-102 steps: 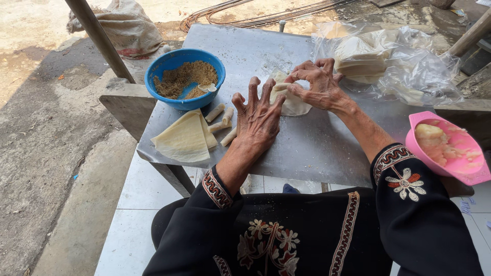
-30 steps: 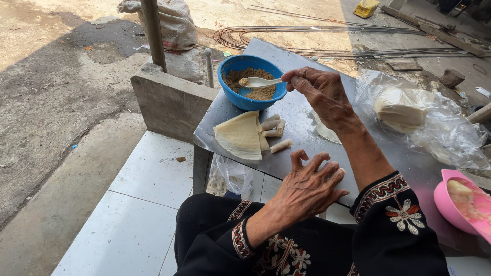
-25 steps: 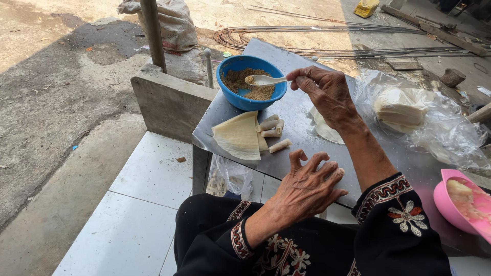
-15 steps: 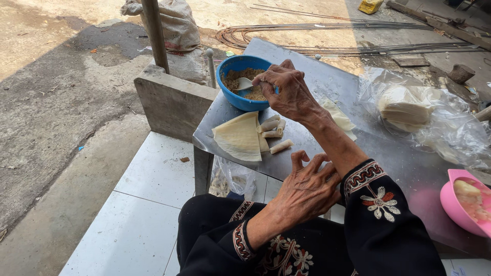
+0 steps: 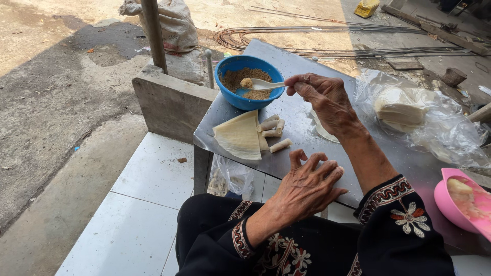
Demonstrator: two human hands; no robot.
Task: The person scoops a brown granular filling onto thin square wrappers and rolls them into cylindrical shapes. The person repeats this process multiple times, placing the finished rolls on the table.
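White plastic spoon, heaped with brown crumbly filling, sits pinched in the right hand over the blue bowl, so spills fall back in. Left hand rests empty, fingers loosely spread, at the metal table edge near folded wrappers.

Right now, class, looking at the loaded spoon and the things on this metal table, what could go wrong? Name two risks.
1. The right hand holds a heaped spoon over the blue bowl; filling may spill in transit.
2. The finished rolls and folded wrappers lie near the table edge; a nudge could perhaps knock them off.
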